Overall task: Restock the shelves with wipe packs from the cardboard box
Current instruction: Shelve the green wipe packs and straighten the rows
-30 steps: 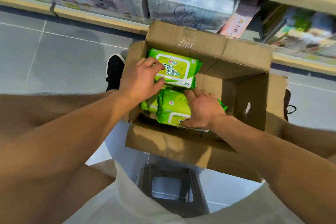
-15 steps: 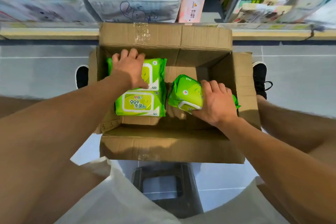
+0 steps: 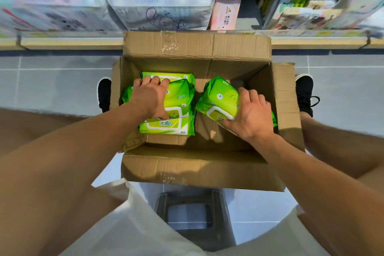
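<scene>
An open cardboard box [image 3: 199,170] stands on the floor between my feet, below the shelf [image 3: 72,42]. Inside on the left lie green wipe packs [image 3: 168,127], stacked and overlapping. My left hand [image 3: 149,97] grips the upper green pack [image 3: 180,94] of that stack, fingers curled over its far edge. On the right, a single green wipe pack [image 3: 220,97] is tilted up on its side, and my right hand [image 3: 251,116] holds it with the thumb on its near face and fingers round its right edge.
The shelf above the box holds large white packs [image 3: 160,6], a pink pack [image 3: 225,14] and colourful packages [image 3: 307,12]. A dark plastic stool [image 3: 193,212] sits under me. My black shoes [image 3: 104,93] flank the box on the grey tiled floor [image 3: 52,85].
My left hand has pulled the upper green pack up off the stack. The right hand has tipped its pack more upright and shifted slightly right. The view has steadied.
</scene>
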